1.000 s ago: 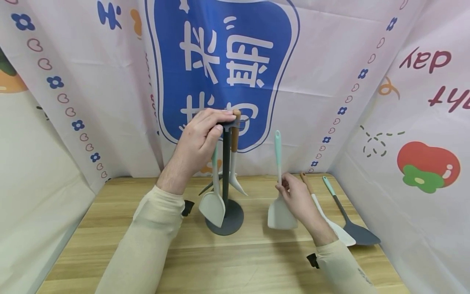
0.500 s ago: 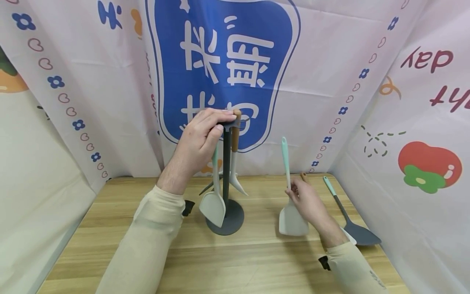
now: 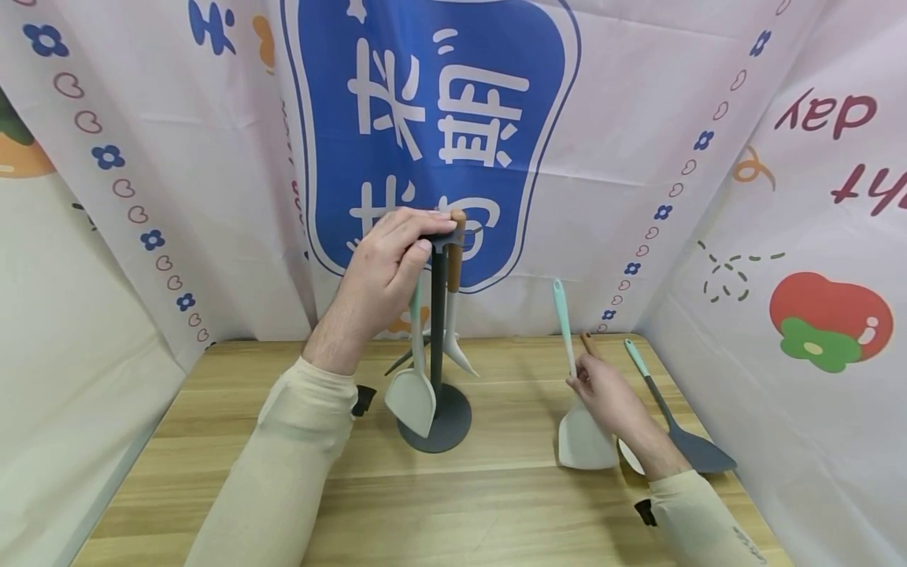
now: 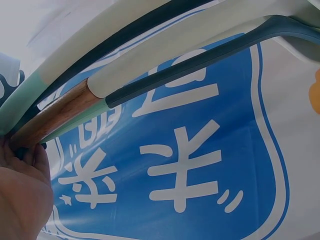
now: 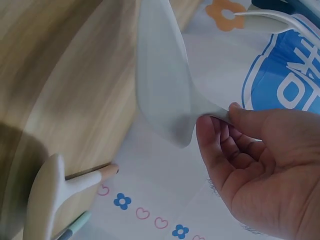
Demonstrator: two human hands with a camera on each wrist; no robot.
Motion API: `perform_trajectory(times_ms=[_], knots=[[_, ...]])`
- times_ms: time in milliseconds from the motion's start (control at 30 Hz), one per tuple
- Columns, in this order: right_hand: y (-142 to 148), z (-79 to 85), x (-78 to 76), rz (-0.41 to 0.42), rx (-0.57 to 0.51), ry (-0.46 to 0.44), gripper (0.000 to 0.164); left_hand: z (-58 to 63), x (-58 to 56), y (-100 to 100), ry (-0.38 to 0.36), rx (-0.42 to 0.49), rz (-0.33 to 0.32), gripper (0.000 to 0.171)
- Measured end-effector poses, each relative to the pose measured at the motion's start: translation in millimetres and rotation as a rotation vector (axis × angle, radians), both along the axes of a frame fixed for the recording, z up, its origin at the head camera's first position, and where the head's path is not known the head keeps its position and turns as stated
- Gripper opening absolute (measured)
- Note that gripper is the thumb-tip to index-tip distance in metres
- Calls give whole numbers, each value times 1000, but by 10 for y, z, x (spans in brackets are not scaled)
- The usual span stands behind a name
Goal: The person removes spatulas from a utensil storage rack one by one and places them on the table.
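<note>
My left hand [image 3: 386, 264] holds the top of a dark grey utensil stand [image 3: 438, 323], fingers over the hub and thumb at its side. From the stand hang a pale spatula [image 3: 411, 403] with a mint handle and a white utensil with a wooden handle [image 3: 455, 268]; other hanging utensils are partly hidden. Off to the right, above the table, my right hand [image 3: 612, 402] pinches a pale spatula [image 3: 586, 442] by its neck. Its mint handle points up and its broad blade [image 5: 162, 75] hangs down, as the right wrist view also shows.
A dark grey spatula [image 3: 697, 451] with a mint handle lies along the right edge of the wooden table [image 3: 460, 512]. Beside it, partly behind my right hand, lies a white spatula with a wooden handle [image 3: 590, 345]. Printed cloth walls [image 3: 609, 157] enclose the back and sides.
My right hand has carried the pale spatula to the right and nearer the table, towards the spatulas lying there. The left hand and the stand have stayed in place.
</note>
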State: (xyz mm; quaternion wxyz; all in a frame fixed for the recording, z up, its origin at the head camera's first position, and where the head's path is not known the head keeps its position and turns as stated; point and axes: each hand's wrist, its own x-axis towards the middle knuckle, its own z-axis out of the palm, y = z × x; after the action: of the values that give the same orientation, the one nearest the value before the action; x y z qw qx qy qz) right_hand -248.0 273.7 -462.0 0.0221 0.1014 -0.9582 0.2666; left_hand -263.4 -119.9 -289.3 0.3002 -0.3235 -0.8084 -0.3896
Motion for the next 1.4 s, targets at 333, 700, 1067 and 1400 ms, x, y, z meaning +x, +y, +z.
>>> perform_trajectory(times_ms=[333, 700, 1067, 1400], knots=[[113, -71, -5, -15, 34, -59, 13, -2, -3, -2, 4, 1, -3, 48], [153, -172, -25, -11, 22, -111, 12, 4, 10, 8, -6, -3, 7, 48], [151, -302, -80, -24, 24, -116, 10, 4, 12, 5, -1, -3, 8, 48], [166, -408, -123, -67, 35, -141, 10, 0, 7, 8, 0, -4, 9, 48]])
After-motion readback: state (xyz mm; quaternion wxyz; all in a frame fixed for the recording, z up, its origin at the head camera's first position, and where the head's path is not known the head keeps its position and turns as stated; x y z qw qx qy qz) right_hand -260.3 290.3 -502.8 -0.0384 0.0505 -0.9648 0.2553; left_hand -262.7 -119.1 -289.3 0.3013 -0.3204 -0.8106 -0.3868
